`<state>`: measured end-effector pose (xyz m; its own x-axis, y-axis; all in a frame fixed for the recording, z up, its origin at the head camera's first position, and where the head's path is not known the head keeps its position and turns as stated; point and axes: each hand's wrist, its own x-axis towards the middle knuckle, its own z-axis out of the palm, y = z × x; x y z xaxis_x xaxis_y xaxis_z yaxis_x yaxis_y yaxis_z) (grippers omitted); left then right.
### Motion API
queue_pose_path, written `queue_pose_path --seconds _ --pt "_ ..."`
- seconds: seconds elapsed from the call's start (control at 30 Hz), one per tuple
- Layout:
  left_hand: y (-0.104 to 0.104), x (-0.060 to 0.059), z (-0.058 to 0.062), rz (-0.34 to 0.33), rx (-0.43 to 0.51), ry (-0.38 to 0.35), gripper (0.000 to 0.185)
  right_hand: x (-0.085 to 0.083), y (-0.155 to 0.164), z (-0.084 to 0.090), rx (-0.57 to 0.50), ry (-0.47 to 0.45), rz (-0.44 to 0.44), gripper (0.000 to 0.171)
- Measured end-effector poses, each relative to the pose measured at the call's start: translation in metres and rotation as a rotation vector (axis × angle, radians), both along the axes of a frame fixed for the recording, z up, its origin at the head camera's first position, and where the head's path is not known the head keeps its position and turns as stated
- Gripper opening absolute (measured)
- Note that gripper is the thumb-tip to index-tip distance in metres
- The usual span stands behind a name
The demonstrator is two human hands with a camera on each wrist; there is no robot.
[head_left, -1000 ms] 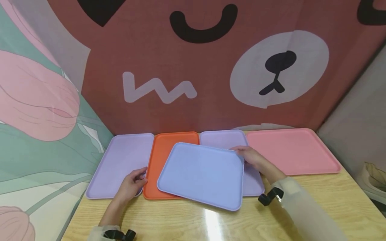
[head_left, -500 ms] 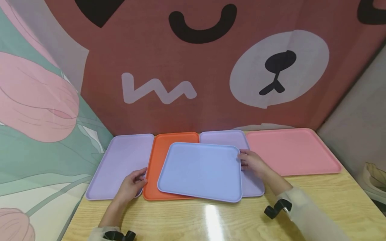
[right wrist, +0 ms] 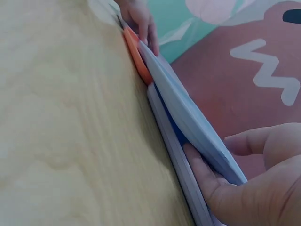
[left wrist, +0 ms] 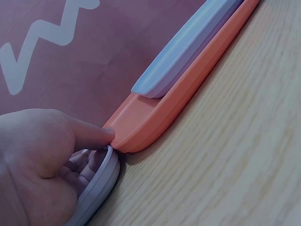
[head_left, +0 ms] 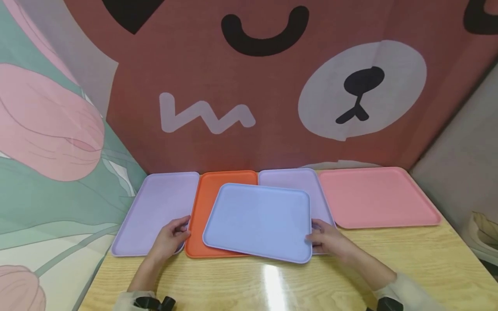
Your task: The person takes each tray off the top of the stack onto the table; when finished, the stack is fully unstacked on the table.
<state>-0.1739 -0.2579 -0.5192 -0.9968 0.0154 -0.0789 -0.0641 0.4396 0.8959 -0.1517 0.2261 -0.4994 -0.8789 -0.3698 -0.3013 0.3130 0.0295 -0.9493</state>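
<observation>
Blue tray (head_left: 258,222) in right hand (head_left: 328,241)

Blue tray (head_left: 258,222) overlaps orange tray (head_left: 206,207); lilac trays (head_left: 155,211); pink tray (head_left: 377,196).

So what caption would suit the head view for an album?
Right hand grips a blue tray lying across orange and lilac trays; left hand touches the orange one.
</observation>
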Motion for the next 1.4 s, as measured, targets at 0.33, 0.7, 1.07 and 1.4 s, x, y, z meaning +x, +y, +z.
queue_pose_path --seconds 0.33,0.7,1.07,1.4 --pt "0.001 0.001 0.001 -0.004 -0.005 0.009 0.048 0.015 -0.008 -0.001 0.031 0.064 -0.193 0.069" --pt "-0.001 0.002 0.002 -0.009 0.039 -0.003 0.051 0.018 -0.001 -0.001 0.066 0.052 -0.382 0.056" --pt "-0.001 0.003 0.001 -0.014 0.043 0.0 0.051 0.017 0.021 0.005 0.024 0.098 -0.38 0.058" --pt "0.0 0.003 0.003 -0.01 0.064 -0.005 0.051 0.023 0.076 0.008 -0.263 0.258 -0.22 0.044"
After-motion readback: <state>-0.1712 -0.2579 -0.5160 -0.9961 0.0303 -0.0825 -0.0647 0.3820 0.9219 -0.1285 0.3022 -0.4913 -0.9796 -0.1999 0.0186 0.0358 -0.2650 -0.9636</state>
